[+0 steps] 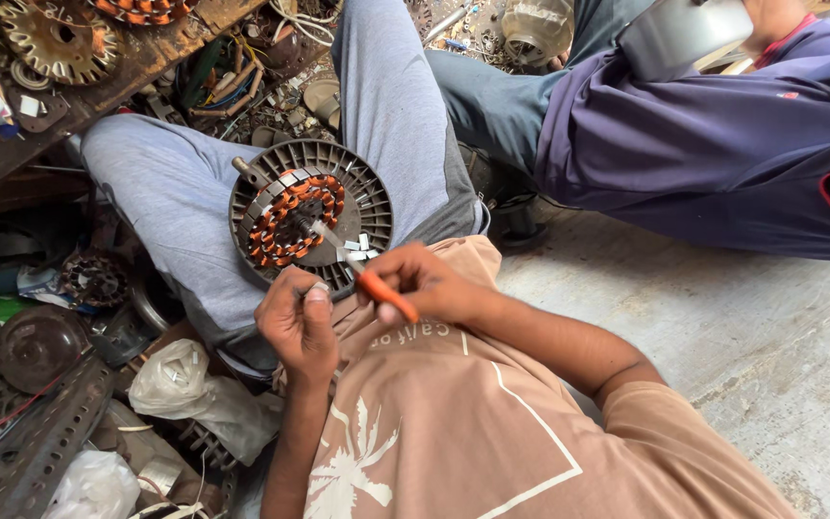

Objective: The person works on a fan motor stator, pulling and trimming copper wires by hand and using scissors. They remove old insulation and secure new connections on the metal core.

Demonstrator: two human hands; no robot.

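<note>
The left hand (298,322) sits nearest, fingers curled shut and pinched on something small and pale at the fingertips; what it is cannot be told. Just at its 3 o'clock, the right hand (427,284) is closed around an orange-handled tool (384,295), the handle slanting toward 5 o'clock and the metal tip reaching toward 10 o'clock. That tip meets the fan motor stator (310,216), a round grey slotted disc with a ring of copper-orange windings (292,221), which rests on the person's lap between the grey-trousered knees (175,192), at 12 o'clock from both hands. Small pale slips (355,248) lie on the disc close to the tool tip. At 8 o'clock from the left hand lies a crumpled plastic bag (177,380) among metal scrap. Farther out, at 10 o'clock, another wound stator (58,37) lies on a wooden bench (136,62). At 2 o'clock, a second person in a purple shirt (703,144) leans in beside a grey metal housing (679,34).
</note>
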